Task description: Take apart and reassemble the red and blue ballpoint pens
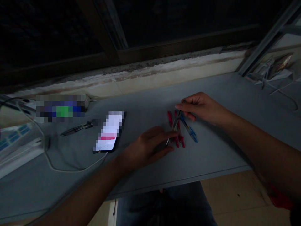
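Observation:
My right hand [198, 106] is closed in a pinch on the upper end of a dark, clear-barrelled pen [174, 123], which slants down to the left. Around the pen's lower end is my left hand [150, 144], its index finger crossing the barrel and its thumb held apart below; whether it touches the pen is unclear. Beneath lie a red pen [169, 117] and another red pen [182, 142], partly covered by the held pen and my left fingers. A blue pen [190, 130] rests on the desk just below my right hand.
On the grey desk [218, 141], a lit phone [110, 131] with a white cable [77, 171] lies left of my hands. Dark pens [77, 128] lie beyond it. A blurred-out item [61, 108] stands at the back left, a metal frame [261, 40] at right.

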A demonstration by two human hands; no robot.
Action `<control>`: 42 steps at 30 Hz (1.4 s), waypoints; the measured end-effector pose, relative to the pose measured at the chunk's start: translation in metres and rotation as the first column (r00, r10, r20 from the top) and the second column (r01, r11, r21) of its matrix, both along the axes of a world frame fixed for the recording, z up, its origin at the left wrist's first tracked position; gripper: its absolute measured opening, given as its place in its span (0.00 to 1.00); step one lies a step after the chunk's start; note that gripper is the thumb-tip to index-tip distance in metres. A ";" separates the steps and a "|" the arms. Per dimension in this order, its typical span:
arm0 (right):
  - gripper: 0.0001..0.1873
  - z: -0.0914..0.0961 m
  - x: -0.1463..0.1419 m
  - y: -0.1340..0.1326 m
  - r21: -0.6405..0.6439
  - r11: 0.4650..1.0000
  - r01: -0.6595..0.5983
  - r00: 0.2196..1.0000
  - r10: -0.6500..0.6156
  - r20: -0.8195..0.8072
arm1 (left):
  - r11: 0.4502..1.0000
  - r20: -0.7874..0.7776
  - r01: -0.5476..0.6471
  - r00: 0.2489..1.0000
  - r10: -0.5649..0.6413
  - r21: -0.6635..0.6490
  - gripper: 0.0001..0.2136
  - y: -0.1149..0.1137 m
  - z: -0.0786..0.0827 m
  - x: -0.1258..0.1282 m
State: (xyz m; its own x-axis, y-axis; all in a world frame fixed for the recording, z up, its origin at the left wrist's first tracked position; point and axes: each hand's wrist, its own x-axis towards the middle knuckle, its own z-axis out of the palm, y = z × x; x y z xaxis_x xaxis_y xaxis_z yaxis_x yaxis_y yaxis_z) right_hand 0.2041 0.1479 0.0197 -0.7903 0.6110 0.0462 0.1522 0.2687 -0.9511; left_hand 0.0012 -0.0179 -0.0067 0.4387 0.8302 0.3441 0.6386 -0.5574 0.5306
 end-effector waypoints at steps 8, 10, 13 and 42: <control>0.26 -0.003 -0.005 -0.012 -0.083 0.993 -0.081 0.995 0.085 0.049 | 0.913 -0.257 0.194 0.961 -0.103 0.360 0.10 -0.001 0.003 0.008; 0.26 -0.002 -0.005 -0.013 -0.105 0.991 -0.082 0.995 0.087 0.053 | 0.889 -0.281 0.198 0.956 -0.082 0.414 0.10 -0.002 0.004 0.009; 0.26 -0.003 -0.006 -0.013 -0.121 0.990 -0.074 0.995 0.082 0.062 | 0.876 -0.292 0.196 0.954 -0.067 0.441 0.09 -0.003 0.007 0.010; 0.27 -0.010 -0.009 -0.009 -0.126 0.988 -0.085 0.984 0.103 0.144 | 0.924 -0.220 0.193 0.968 -0.123 0.331 0.11 -0.005 0.002 0.015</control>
State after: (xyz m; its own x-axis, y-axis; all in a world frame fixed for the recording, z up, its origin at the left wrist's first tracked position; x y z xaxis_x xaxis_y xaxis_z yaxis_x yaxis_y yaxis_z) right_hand 0.1948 0.1392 0.0097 -0.8371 0.5274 -0.1453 0.2742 0.1747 -0.9457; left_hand 0.0161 -0.0225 -0.0048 0.6405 0.5879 0.4941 0.5968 -0.7860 0.1614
